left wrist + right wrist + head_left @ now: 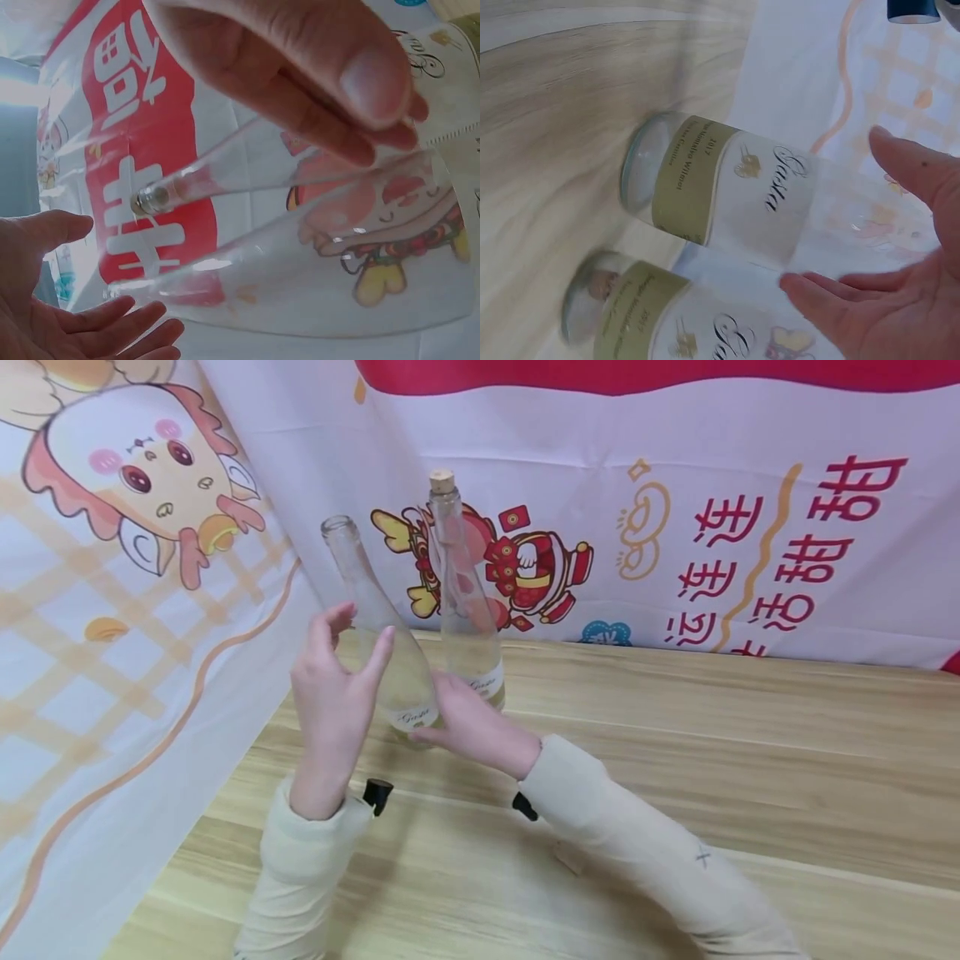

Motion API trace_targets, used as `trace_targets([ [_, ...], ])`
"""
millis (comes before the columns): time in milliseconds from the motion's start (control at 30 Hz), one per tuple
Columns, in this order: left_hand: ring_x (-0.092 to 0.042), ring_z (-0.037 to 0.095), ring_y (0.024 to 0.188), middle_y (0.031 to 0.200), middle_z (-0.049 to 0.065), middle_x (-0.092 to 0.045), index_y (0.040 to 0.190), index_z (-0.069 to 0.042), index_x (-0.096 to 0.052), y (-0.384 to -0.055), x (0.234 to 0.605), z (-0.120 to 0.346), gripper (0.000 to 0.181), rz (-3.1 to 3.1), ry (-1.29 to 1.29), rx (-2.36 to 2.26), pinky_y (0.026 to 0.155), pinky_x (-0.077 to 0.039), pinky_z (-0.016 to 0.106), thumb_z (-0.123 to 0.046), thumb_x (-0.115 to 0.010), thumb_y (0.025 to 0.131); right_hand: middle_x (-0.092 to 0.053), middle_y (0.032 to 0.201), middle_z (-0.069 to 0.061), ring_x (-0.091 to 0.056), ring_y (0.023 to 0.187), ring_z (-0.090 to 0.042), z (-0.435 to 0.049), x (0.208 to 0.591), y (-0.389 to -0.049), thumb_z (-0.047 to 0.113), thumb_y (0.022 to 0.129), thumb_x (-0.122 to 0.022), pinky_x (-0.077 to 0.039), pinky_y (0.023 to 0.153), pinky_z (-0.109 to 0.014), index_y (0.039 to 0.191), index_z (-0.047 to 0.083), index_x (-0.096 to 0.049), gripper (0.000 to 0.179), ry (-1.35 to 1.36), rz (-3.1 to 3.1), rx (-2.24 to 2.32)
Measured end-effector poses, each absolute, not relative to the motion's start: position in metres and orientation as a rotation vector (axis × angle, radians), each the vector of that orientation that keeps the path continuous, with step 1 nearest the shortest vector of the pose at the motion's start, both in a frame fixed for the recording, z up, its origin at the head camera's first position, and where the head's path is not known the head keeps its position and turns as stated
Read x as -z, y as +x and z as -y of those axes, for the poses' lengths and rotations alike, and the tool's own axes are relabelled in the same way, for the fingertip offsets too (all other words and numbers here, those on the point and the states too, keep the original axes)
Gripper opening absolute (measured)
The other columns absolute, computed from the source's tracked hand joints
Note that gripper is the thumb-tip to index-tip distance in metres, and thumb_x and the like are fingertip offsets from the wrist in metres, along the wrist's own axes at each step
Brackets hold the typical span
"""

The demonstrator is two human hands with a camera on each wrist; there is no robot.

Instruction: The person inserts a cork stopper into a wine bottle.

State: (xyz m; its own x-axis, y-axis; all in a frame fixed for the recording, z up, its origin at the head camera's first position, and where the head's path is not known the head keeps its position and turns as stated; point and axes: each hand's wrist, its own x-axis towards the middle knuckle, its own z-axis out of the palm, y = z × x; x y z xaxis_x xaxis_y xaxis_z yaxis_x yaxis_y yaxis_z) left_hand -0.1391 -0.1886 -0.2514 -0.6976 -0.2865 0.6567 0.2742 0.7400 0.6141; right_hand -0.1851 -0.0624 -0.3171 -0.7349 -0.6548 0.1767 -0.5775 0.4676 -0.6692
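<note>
An uncorked clear glass bottle (405, 685) with a cream label stands on the table, between both hands. My left hand (333, 702) is beside its upper body, thumb and fingers spread around it; in the left wrist view the left hand (97, 315) shows an open palm near the neck. Low beside the label is my right hand (480, 727). In the right wrist view, the right hand (907, 277) has loosely straight fingers, with fingertips right at the bottle's edge. Behind it to the right stands a second, similar bottle (468, 635), with a cork (442, 482) in its mouth.
The bottles stand toward the back left of a wood-grain table (675, 752). A printed white cloth (645, 527) hangs close behind them, and another patterned cloth (112, 693) hangs along the left side. Small black devices stick out at both sleeves.
</note>
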Motion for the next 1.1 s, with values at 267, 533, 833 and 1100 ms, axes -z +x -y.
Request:
trace_targets([
  [267,-0.046,0.024,0.117,0.128,0.015,-0.048,0.131,0.003,-0.038,-0.161,0.263,0.206,0.067,2.24,0.127,1.126,0.101,-0.034,0.029,-0.033,-0.067,0.082,-0.037,0.137,-0.018,-0.04,0.124,-0.025,0.082,0.328,-0.193,0.033,0.079,-0.07,-0.035,0.101,-0.033,0.141,-0.003,-0.018,0.089,-0.871,-2.697,1.193],
  [533,-0.038,0.024,0.125,0.133,0.017,-0.043,0.135,0.0,-0.031,-0.183,0.283,0.219,0.079,2.361,0.236,1.399,0.105,-0.028,0.029,-0.037,-0.07,0.078,-0.034,0.139,-0.018,-0.039,0.125,-0.025,0.092,0.347,-0.203,0.03,0.08,-0.07,-0.033,0.103,-0.031,0.141,-0.001,-0.015,0.088,-0.834,-2.627,1.36],
  [833,-0.049,0.022,0.115,0.123,0.013,-0.054,0.128,-0.002,-0.043,-0.192,0.299,0.218,0.07,2.334,0.178,1.414,0.101,-0.034,0.028,-0.039,-0.072,0.075,-0.043,0.131,-0.014,-0.045,0.118,-0.022,0.095,0.351,-0.206,0.024,0.08,-0.07,-0.039,0.097,-0.029,0.139,0.002,-0.02,0.08,-0.806,-2.545,1.447],
  [1100,-0.055,0.02,0.103,0.11,0.012,-0.06,0.115,-0.002,-0.054,-0.183,0.302,0.215,0.055,2.259,0.094,1.375,0.096,-0.04,0.03,-0.034,-0.073,0.075,-0.039,0.134,-0.016,-0.042,0.121,-0.023,0.092,0.348,-0.202,0.027,0.078,-0.072,-0.037,0.099,-0.031,0.14,0.0,-0.019,0.086,-0.771,-2.536,1.389],
])
